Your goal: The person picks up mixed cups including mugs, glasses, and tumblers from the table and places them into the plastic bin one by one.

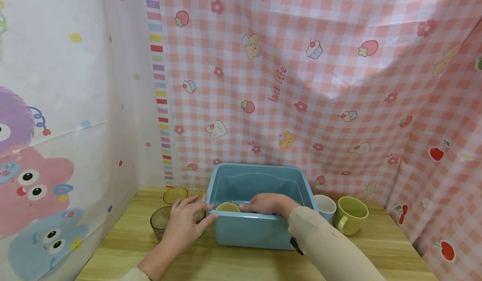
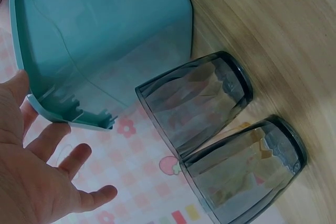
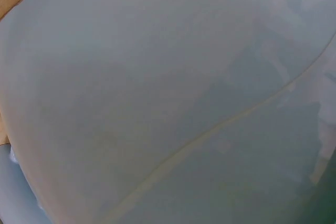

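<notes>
- Pink checked cloth (image 1: 278, 80) is hanging behind the wooden table (image 1: 124, 247).
- Left of centre, the left hand (image 1: 186, 222) is touching the blue bin (image 1: 248, 233), fingers spreading apart; steadying it lightly should be helping.
- Lower centre, a yellowish cup (image 1: 227, 207) is sitting inside, the right hand (image 1: 265, 203) reaching beside it; I cannot tell whether fingers are clamping it. Gentle, upright handling should be sparing knocks.

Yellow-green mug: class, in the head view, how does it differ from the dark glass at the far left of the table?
The yellow-green mug is opaque; the dark glass is see-through. The mug shows a handle; none shows on the glass's visible part. The mug stands right of the blue bin, the glass left of it. Both stand upright on the table.
</notes>
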{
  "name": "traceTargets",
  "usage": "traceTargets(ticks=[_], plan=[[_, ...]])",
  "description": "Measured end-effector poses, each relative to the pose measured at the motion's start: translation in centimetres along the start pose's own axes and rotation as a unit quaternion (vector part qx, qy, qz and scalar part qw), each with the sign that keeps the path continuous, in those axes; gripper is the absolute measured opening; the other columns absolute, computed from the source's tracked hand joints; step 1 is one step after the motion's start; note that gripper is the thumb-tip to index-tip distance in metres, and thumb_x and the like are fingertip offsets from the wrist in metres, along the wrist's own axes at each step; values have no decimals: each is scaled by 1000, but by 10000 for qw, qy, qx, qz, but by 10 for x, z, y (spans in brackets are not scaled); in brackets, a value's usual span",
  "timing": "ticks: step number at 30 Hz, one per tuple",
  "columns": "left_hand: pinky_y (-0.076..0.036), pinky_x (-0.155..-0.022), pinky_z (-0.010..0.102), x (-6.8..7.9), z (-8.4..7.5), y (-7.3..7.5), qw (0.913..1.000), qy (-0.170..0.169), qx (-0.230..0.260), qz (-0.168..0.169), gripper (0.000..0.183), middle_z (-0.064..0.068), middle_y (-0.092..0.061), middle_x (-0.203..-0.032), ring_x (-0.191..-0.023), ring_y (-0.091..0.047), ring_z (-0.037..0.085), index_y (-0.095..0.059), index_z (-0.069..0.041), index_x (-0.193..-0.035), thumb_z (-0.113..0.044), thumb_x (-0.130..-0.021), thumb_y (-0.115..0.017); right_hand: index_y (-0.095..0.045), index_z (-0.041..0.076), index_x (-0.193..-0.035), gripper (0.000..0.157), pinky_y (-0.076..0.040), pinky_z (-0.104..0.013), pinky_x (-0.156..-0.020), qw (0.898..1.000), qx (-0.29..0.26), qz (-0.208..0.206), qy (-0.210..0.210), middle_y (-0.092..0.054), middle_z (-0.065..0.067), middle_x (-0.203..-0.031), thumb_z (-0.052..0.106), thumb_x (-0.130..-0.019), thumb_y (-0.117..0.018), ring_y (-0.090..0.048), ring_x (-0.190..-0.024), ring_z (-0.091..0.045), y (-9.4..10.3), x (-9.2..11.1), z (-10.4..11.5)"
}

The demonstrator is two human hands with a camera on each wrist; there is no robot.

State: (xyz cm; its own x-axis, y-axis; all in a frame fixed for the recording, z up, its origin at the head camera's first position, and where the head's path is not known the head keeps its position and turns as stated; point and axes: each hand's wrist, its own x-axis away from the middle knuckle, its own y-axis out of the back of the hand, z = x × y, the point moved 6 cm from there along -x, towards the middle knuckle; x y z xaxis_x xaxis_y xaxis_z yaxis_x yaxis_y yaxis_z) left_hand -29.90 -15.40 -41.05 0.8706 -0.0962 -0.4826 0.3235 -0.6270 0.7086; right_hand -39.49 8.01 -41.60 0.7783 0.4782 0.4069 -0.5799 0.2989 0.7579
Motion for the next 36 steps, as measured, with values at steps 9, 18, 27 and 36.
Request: traceTargets(ticks=[9, 18, 27, 36], plan=[[-25, -118, 85, 1, 0, 0, 10000, -30, -37, -4, 29, 5, -70, -145, -143, -57, 42, -82, -24, -115, -38, -90, -85, -72, 13, -139, 47, -51, -51, -115, 9944, 556, -671, 606, -72, -7, -141, 47, -108, -61, -64, -135, -29, 8, -3, 4], [-25, -118, 85, 1, 0, 0, 10000, -60, -54, -20, 30, 6, -69, -147, -142, -57, 42, -83, -23, -116, -38, -90, -85, -63, 14, -149, 55, -55, -54, -111, 9809, 564, -1613, 926, -70, -14, -142, 42, -103, -72, -68, -128, -32, 17, -1, 1], [-25, -117, 86, 2, -1, -1, 9999, -94, -31, -68, 30, 7, -68, -147, -142, -58, 43, -83, -23, -116, -38, -90, -86, -59, 15, -153, 59, -55, -56, -110, 9781, 618, -1760, 927, -69, -14, -145, 43, -103, -72, -66, -134, -34, 22, 5, 0], [-25, -118, 85, 2, -1, -1, 10000, -51, 4, -73, 29, 8, -67, -148, -142, -57, 43, -82, -22, -115, -37, -90, -86, -59, 20, -154, 59, -53, -55, -114, 9592, 1352, -2243, 1068, -66, -7, -151, 43, -102, -73, -63, -140, -31, 27, 15, 7]])
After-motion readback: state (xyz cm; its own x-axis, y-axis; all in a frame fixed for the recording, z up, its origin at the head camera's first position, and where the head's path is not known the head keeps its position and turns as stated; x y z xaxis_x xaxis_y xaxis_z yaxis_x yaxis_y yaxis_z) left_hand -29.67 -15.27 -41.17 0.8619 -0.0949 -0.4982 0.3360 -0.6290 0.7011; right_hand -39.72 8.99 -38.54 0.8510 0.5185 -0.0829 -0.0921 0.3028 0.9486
